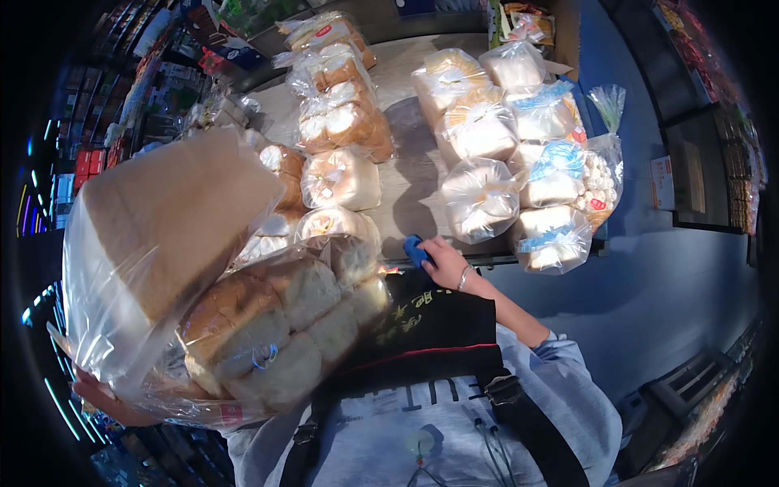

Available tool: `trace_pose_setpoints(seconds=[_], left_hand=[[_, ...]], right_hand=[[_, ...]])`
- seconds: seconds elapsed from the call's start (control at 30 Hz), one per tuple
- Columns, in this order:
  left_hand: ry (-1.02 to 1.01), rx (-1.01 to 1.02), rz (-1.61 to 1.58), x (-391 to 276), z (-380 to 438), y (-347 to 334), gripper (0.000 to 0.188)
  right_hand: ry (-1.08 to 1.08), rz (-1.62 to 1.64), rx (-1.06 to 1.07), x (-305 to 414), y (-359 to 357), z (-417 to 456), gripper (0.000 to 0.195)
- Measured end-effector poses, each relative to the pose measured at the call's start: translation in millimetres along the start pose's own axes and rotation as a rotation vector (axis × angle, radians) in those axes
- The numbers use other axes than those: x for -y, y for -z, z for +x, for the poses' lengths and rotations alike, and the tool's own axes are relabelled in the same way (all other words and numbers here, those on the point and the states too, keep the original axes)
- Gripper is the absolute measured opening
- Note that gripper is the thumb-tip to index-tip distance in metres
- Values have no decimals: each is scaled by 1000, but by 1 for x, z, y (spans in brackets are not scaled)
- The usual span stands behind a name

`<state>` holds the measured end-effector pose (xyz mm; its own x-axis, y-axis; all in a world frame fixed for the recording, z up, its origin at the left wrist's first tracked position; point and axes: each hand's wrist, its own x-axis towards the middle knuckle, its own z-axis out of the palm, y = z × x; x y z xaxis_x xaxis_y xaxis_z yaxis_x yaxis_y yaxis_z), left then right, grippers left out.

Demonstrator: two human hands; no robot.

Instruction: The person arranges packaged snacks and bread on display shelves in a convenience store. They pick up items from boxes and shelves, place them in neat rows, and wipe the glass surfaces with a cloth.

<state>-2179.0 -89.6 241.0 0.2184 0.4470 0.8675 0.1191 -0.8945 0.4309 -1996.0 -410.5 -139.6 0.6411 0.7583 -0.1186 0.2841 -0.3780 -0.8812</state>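
My left hand, at the lower left, holds up clear plastic bags of bread by their lower ends. One bag holds a large smooth loaf; the other holds a block of bread rolls and hangs before my apron. The bags partly hide the fingers. At the near edge of the wooden table, my right hand is closed around a blue object, perhaps a cloth. Bagged loaves stand to its left and more bagged loaves to its right.
Bagged white loaves with blue ties line the table's right side, beside a bag of small pale pieces. A cardboard box with packets stands at the back right. Stocked shelves rise at left; a dark rack stands right.
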Motion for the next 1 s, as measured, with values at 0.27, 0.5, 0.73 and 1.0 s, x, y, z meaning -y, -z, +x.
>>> trace_pose_setpoints(seconds=[0.27,0.5,0.73,1.0], left_hand=[[106,113,162,23,16,52,43],[150,247,147,53,14,31,38],[132,367,-85,62,2,-30,34],[283,425,-511,4,-15,-126,32]], right_hand=[[-118,-653,-500,-66,-59,160,43],[-200,-644,180,-112,-94,144,37],[-648,-629,340,-138,-60,36,29],[-504,-530,-124,-105,37,-37,25]])
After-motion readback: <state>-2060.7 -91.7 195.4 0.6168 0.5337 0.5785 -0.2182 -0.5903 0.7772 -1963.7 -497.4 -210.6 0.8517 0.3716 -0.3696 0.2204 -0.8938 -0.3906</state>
